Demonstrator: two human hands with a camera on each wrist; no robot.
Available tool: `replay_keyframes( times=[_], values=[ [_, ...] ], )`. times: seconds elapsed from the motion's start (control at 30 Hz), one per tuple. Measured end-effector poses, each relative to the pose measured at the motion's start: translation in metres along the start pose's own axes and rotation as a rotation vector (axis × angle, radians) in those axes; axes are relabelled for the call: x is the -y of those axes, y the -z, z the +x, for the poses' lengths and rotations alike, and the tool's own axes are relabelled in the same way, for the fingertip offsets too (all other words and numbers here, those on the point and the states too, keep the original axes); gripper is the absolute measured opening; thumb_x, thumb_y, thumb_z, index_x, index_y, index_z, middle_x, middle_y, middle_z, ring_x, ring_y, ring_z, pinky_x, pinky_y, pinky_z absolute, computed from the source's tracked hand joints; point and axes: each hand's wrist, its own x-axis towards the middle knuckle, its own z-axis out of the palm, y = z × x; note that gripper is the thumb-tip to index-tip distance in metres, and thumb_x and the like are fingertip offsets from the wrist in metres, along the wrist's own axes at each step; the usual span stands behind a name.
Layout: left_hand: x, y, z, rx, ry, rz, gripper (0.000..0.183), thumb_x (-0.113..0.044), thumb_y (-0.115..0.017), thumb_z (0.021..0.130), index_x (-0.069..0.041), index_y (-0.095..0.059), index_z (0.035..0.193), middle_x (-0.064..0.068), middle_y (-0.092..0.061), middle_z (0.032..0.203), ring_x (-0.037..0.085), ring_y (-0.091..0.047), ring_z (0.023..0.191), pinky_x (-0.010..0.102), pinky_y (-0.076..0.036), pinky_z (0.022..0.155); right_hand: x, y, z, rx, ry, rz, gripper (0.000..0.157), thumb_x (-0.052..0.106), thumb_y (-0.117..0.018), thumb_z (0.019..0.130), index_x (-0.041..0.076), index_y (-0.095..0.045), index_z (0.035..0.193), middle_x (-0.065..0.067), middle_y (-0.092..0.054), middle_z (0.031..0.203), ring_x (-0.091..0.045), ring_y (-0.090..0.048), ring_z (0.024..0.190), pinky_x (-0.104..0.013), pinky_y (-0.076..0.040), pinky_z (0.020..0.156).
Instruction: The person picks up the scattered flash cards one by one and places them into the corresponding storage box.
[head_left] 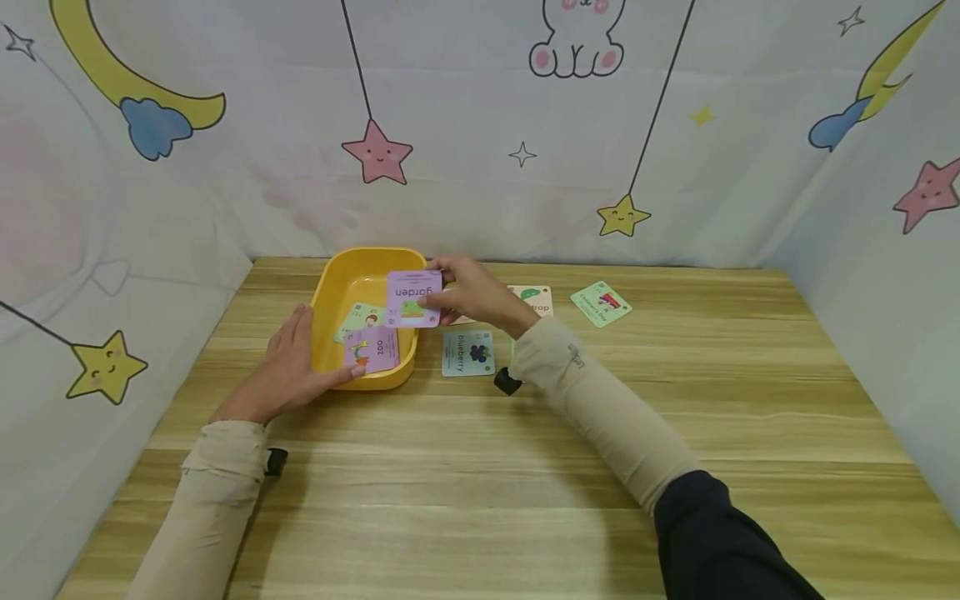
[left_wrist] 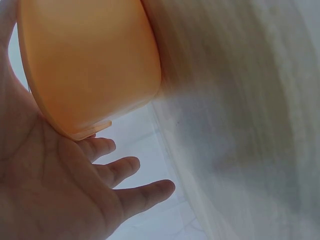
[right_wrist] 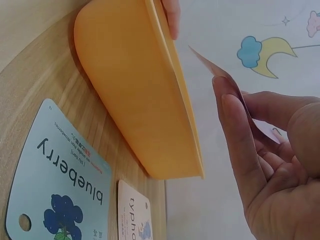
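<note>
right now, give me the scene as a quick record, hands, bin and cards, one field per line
left hand: touching the bin at its left side and near rim
right hand: pinching the garden card
garden card: raised above the bin's right side
in bin: zoo card, green card partly covered
on table: blueberry card, children's day card, others partly hidden by the right hand and arm

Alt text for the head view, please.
The right hand holds a purple "garden" card over the right rim of a yellow bin containing a purple "zoo" card and a green card; the left hand touches the bin's near left corner. A "blueberry" card and other cards lie on the table to the right.
</note>
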Motion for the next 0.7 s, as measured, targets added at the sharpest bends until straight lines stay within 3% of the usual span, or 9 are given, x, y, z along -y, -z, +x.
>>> replay_keyframes(
  times=[0.17,0.27,0.6,0.7],
  values=[
    [-0.001,0.001,0.000,0.004,0.005,0.001,0.135,-0.078,-0.063,0.082,-0.001,0.017,0.159,0.024,0.017,0.167,0.050,0.004,0.152,0.072,-0.011,0.117,0.003,-0.004,0.003,-0.001,-0.014,-0.020,0.041,0.010,-0.074,0.094,0.008,-0.057,0.131,-0.012,-0.070,0.109,-0.030,-0.072,0.075,-0.039,-0.062,0.067],
    [-0.002,0.001,0.000,0.003,0.001,-0.004,0.135,-0.076,-0.064,0.082,-0.001,0.017,0.159,0.024,0.017,0.167,0.050,0.004,0.152,0.072,-0.011,0.117,0.004,-0.007,0.004,-0.001,-0.007,-0.033,0.039,0.010,-0.074,0.094,0.008,-0.057,0.129,-0.011,-0.070,0.108,-0.032,-0.072,0.077,-0.035,-0.061,0.065],
    [0.000,0.001,-0.001,0.000,-0.007,-0.010,0.134,-0.075,-0.065,0.083,0.001,0.017,0.158,0.025,0.017,0.166,0.051,0.005,0.152,0.072,-0.010,0.117,0.007,-0.017,0.009,-0.001,0.003,-0.040,0.042,0.008,-0.074,0.093,0.005,-0.056,0.132,-0.013,-0.069,0.107,-0.027,-0.072,0.074,-0.037,-0.062,0.066],
    [0.000,0.000,-0.001,0.002,-0.006,-0.006,0.135,-0.076,-0.064,0.083,0.000,0.018,0.158,0.024,0.017,0.167,0.050,0.005,0.152,0.071,-0.009,0.118,0.007,-0.020,0.010,-0.008,-0.002,-0.047,0.043,0.009,-0.075,0.093,0.006,-0.057,0.131,-0.011,-0.069,0.106,-0.026,-0.072,0.074,-0.043,-0.063,0.070]
  ],
)
